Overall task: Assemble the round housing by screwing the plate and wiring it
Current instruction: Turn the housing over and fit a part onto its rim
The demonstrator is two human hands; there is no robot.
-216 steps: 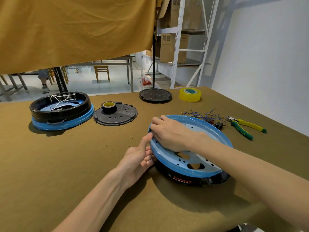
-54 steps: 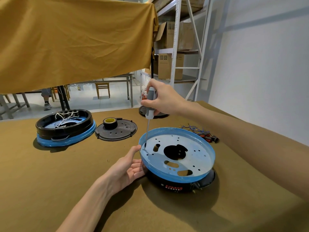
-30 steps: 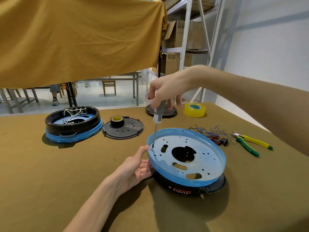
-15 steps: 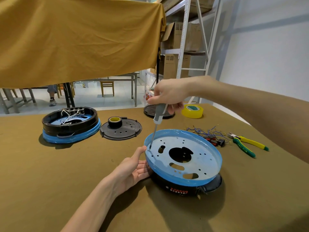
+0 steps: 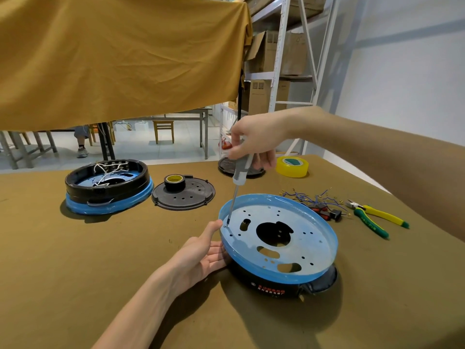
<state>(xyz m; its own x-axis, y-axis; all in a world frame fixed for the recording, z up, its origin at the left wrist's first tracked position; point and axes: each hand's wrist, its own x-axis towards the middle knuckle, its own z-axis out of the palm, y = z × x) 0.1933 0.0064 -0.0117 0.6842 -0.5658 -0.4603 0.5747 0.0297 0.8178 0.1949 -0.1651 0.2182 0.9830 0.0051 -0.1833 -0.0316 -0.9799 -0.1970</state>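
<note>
Right hand (image 5: 254,137) grips the grey screwdriver (image 5: 240,172) by the top of its handle, fingers curled round it. The shaft runs down and slightly left to a hole at the left edge of the plate (image 5: 297,238). Compared with a second ago the fingers have shifted on the handle while the tip has stayed on the same hole. That reads as turning, so a screw is likely being driven here. The screw itself is too small to make out.

Left hand (image 5: 201,255) lies flat and relaxed against the left side of the round housing (image 5: 266,285), palm up, thumb raised to the blue rim just beside the tip. It grips nothing and seems only to steady the part. It has not moved over the last two seconds.

The housing sits on the brown table (image 5: 75,273), front centre-right, black base down and blue-filmed plate on top.

Judgement: plate fastening is at an early stage and wiring is not started. The loose wires (image 5: 312,195) and the green-yellow pliers (image 5: 375,217) lie untouched to the right.

Further out:
- a second housing (image 5: 108,187) at left, with white wires inside
- a black cover disc (image 5: 183,195) with a tape roll (image 5: 175,182) on it
- yellow tape (image 5: 292,166) at the back
</note>
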